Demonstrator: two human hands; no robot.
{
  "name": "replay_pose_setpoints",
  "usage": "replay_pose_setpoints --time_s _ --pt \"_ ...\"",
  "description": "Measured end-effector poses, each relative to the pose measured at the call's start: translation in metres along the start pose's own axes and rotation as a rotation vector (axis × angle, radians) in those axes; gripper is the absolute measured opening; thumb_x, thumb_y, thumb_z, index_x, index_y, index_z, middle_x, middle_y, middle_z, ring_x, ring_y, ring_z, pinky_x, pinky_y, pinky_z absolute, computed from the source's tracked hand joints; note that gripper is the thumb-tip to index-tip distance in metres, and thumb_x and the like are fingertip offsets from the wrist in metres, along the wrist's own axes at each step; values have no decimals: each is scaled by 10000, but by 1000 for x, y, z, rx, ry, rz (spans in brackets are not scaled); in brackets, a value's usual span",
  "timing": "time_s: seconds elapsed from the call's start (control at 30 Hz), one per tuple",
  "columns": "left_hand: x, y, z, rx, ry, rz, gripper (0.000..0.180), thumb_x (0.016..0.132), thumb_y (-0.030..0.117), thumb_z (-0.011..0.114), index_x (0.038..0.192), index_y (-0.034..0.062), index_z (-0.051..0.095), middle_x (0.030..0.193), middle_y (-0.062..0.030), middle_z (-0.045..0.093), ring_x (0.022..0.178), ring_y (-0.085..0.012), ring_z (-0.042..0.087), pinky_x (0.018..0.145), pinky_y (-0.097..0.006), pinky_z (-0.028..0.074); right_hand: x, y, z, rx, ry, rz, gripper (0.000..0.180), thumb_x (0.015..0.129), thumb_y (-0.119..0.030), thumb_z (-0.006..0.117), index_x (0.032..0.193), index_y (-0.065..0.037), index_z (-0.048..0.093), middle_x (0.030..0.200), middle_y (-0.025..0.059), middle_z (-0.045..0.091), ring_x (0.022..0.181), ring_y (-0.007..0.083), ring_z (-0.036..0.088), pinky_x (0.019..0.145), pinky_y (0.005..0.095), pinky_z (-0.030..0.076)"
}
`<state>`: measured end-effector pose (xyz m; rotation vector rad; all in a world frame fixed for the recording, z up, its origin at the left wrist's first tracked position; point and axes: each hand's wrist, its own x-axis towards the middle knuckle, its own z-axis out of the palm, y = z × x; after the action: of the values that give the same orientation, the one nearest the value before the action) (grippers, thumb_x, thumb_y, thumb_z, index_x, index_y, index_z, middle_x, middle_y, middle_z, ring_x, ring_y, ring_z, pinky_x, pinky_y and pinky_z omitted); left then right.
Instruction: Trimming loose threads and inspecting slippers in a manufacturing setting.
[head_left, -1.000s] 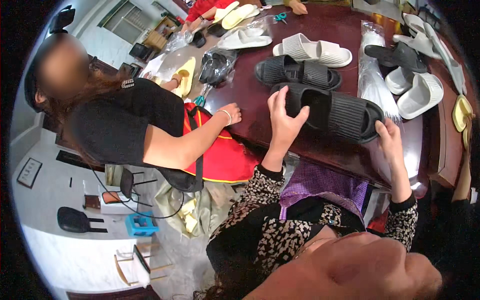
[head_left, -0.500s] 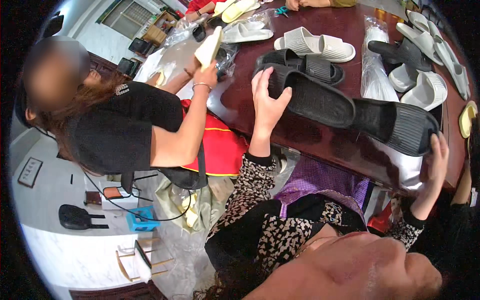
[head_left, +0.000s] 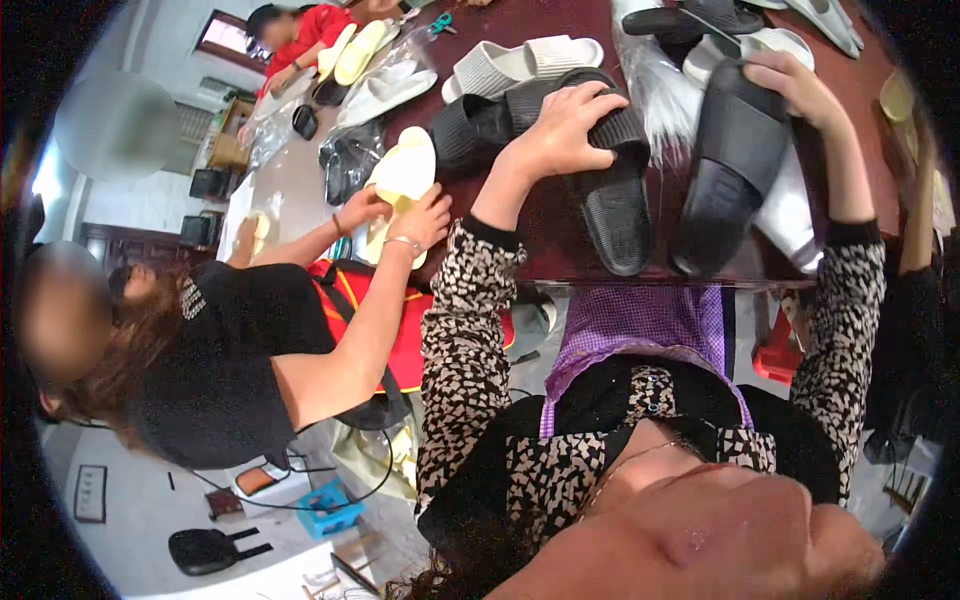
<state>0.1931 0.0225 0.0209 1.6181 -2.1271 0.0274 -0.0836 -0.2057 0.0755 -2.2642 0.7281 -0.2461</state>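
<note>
Two black slide slippers stand side by side at the table's near edge, their long ends pointing toward me. My left hand (head_left: 570, 135) curls over the strap of the left black slipper (head_left: 615, 215), thumb on its near side. My right hand (head_left: 800, 90) grips the far end of the right black slipper (head_left: 730, 170), fingers over its top edge. Left of my left hand lies another black slipper (head_left: 470, 132), partly behind the hand. Beyond it is a pair of light grey slippers (head_left: 520, 65).
A co-worker on my left holds a pale yellow slipper (head_left: 403, 175) in both hands. Clear plastic bags (head_left: 655, 95) lie beyond my slippers. More black slippers (head_left: 665, 22) and grey slippers (head_left: 830, 25) are at the far right. Teal scissors (head_left: 442, 24) lie at the back.
The two black slippers, end to end before, are now swung side by side. My left hand has moved onto a strap; my right has moved up to a far end. The view has shifted too.
</note>
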Motion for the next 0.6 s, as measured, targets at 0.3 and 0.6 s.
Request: replay_pose_setpoints --time_s 0.3,0.6 --pt "26 -27 43 -140 -86 8 571 657 211 698 1179 77 511 1207 -151 492 1103 -281 488 925 -361 406 92 35 90 -175 482 -167 356 891 -315 503 882 29 593 722 82 616 705 172 581 674 321 463" --pt "45 65 18 -1128 328 -336 272 794 86 591 1046 -15 575 893 -66 633 713 -132 606 707 -239 483 16 -77 70 568 352 -243 250 915 -255 460 863 -39 575 577 -33 445 482 39 387 445 179 308"
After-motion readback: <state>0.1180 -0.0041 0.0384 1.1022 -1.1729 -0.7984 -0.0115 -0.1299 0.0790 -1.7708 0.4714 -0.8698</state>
